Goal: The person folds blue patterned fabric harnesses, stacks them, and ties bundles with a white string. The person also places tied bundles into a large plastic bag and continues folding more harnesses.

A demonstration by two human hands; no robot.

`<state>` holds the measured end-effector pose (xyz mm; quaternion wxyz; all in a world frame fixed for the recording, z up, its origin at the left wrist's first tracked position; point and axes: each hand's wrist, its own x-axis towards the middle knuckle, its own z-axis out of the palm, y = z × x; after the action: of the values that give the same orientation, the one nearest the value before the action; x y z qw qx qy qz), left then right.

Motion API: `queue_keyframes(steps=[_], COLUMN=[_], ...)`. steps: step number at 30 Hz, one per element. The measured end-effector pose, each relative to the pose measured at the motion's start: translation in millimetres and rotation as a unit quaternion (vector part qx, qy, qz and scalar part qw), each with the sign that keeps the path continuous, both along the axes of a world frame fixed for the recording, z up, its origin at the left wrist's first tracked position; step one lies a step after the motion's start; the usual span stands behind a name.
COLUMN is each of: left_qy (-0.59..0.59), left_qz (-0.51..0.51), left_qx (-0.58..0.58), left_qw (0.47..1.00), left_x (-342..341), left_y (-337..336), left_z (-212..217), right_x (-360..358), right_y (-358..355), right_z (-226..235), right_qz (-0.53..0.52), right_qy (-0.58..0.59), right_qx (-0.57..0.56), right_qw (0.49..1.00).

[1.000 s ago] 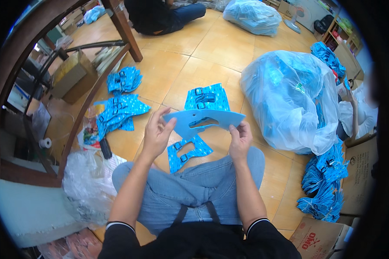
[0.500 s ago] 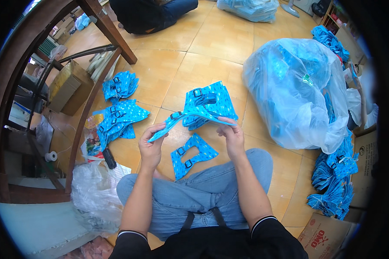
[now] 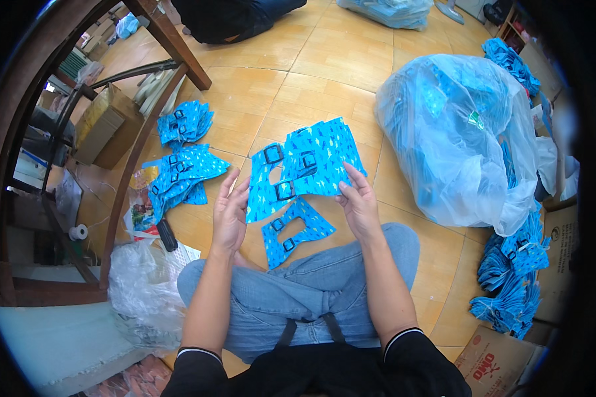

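Observation:
A flat blue patterned piece with black buckles and a cut-out (image 3: 266, 202) is raised in front of me, its face turned up toward me. My right hand (image 3: 359, 206) pinches its right-hand edge between thumb and fingers. At its left edge is my left hand (image 3: 230, 210), fingers stretched out and apart, close against the edge; whether they touch it is hard to see. Behind the raised piece lies a stack of similar blue pieces (image 3: 334, 142), partly covered by it. A single blue piece with two buckles (image 3: 298, 228) rests on the floor just before my crossed legs.
Two piles of blue pieces, a farther one (image 3: 185, 124) and a nearer one (image 3: 189, 171), lie to the left beside a wooden frame (image 3: 129, 172). A big clear bag of blue pieces (image 3: 457, 145) stands right. Bundled blue pieces (image 3: 506, 291) and a carton (image 3: 493, 364) sit lower right.
The raised piece has tipped from nearly edge-on to face-up, showing its buckles and opening. My left hand's fingers have spread from their grip on its left edge.

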<state>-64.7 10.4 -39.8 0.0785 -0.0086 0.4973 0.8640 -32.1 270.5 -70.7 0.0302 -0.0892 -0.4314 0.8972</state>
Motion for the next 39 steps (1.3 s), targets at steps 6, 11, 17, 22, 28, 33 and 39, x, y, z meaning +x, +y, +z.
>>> queue_keyframes(steps=[6, 11, 17, 22, 28, 33, 39], left_qy=[0.005, 0.021, -0.021, -0.056, -0.064, -0.063, -0.038], left_qz=[0.029, 0.028, -0.01, -0.024, -0.017, -0.007, 0.016], left_qx=[-0.086, -0.06, -0.124, -0.217, -0.248, -0.254, -0.245], left_qw=[0.996, 0.998, 0.992, 0.974, 0.967, 0.965, 0.969], left_x=[-1, -1, -2, -6, -5, -7, -3], left_y=[5, 3, 5, 5, 2, 2, -1], left_z=[-5, -6, -6, -16, -19, -14, -13], right_x=[-4, -7, -42, -66, -54, -17, 8], right_y=[-1, -1, 28, 40, 32, -6, -56], right_z=[-7, -12, -29, -58, -62, -55, -89], right_qz=[-0.045, -0.062, -0.113, -0.154, -0.333, 0.004, 0.216], right_qy=[-0.016, -0.048, -0.068, -0.151, -0.096, -0.102, -0.081], right_qx=[0.049, 0.049, -0.032, 0.156, 0.504, 0.567, 0.789], right_qw=[0.998, 0.996, 0.991, 0.964, 0.791, 0.817, 0.569])
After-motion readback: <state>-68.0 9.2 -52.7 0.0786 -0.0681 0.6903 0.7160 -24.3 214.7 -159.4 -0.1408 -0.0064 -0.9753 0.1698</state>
